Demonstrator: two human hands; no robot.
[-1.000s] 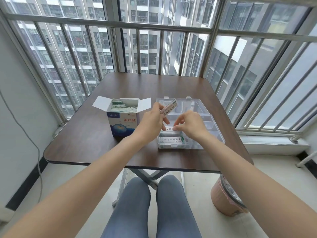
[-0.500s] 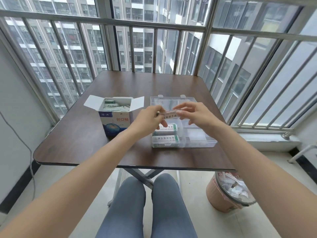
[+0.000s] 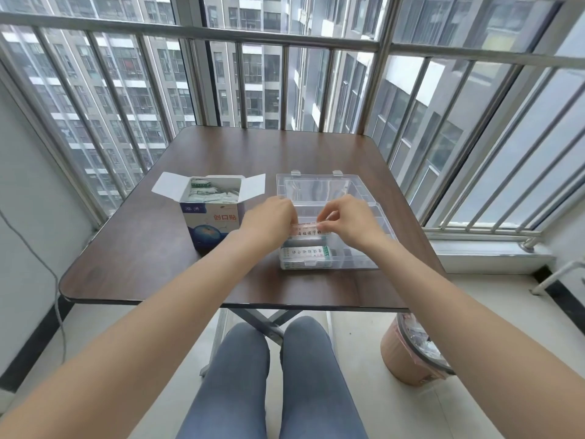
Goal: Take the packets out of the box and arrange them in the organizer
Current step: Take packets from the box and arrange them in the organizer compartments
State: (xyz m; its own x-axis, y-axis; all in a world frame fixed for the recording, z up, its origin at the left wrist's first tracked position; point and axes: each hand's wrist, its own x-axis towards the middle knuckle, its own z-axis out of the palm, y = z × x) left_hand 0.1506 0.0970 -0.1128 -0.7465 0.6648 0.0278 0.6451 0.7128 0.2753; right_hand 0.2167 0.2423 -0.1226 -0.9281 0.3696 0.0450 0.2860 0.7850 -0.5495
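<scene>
Far left: a thin cable (image 3: 30, 248) hangs down the pale wall. Brown bench (image 3: 142, 248) stands against a barred window, folding legs visible beneath.

Left of centre on the bench: the box (image 3: 211, 224), white and blue with red characters, flaps open, standing upright. Loose packets in the box (image 3: 211, 195) fill its top; count unclear.

Just right of the box: left hand (image 3: 269, 221), fingers curled, pinching the left end of a packet (image 3: 306, 231). The packet is a pale strip with dark print, held level over the left compartments of the organizer (image 3: 384, 231), low above a packet already lying there.

Organizer: clear plastic, lid (image 3: 316, 188) folded back flat on the bench behind it. The nearest left compartment holds stacked packets (image 3: 305, 256), white with green edging, lying flat. Right compartments look bare, though the clear walls make this hard to judge.

Right hand (image 3: 349, 221): fingers curled, thumb and fingertips pinching the right end of the same packet. Both hands clamp on it, one at each end.

Lower right, on the floor beside the bench: a pinkish bin (image 3: 402, 356) with crumpled paper inside. Bottom centre: the person's knees in blue jeans.
</scene>
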